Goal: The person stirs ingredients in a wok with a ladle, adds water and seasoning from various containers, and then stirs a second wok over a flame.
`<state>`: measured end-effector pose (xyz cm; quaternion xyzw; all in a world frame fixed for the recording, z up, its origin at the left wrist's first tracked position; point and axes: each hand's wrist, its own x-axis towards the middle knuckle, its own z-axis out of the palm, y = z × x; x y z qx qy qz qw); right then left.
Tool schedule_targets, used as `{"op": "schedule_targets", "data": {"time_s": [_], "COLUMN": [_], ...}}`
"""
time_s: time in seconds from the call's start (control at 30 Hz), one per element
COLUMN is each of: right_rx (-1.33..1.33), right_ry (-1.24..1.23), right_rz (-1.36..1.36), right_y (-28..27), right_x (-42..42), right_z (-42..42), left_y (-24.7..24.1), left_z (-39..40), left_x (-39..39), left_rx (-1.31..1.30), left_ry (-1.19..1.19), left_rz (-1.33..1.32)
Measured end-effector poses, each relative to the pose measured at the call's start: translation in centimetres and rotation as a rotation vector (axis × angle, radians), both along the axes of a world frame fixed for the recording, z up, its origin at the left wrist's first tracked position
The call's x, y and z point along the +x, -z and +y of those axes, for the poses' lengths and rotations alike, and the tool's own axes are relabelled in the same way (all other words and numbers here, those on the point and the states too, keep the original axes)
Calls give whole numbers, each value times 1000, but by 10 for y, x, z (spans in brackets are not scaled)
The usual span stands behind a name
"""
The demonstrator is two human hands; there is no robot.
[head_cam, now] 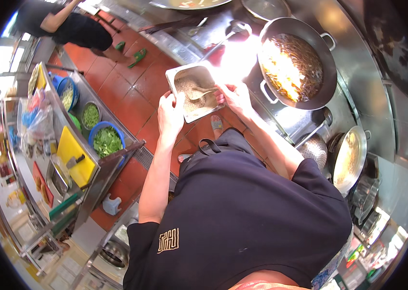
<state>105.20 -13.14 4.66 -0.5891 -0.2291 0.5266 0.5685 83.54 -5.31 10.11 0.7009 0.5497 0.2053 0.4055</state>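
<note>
My left hand grips the near left side of a small rectangular pan, holding it tilted over the floor. Inside lies a greyish-brown ground powder, perhaps a seasoning. My right hand pinches the handle of a pale spoon, whose bowl rests in or just over the powder. To the right of that hand, a large two-handled wok holds dark brown liquid with strands or pieces in it. Bright glare hides part of the wok's contents and the stove beside the pan.
A ladle lies on the stove top. A perforated strainer and another pan sit at the right. On the left counter are a blue basin of leafy greens and a cleaver on a yellow board. Another person stands at the upper left.
</note>
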Motion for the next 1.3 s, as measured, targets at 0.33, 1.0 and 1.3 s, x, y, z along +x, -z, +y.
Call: {"op": "schedule_targets", "data": {"time_s": [0.33, 1.0, 1.3], "right_rx": [84, -121, -150], "right_ry": [399, 349, 416], "right_rz": [150, -542, -296], "right_y": [-21, -21, -3], "right_x": [115, 127, 87], "right_z": [-56, 36, 126], "left_y": [3, 23, 8], "left_z": [38, 135, 220], "left_x": [135, 173, 153], "left_rx": [-55, 168, -63], "left_ry": [286, 431, 585], "left_rz": [-157, -103, -106]}}
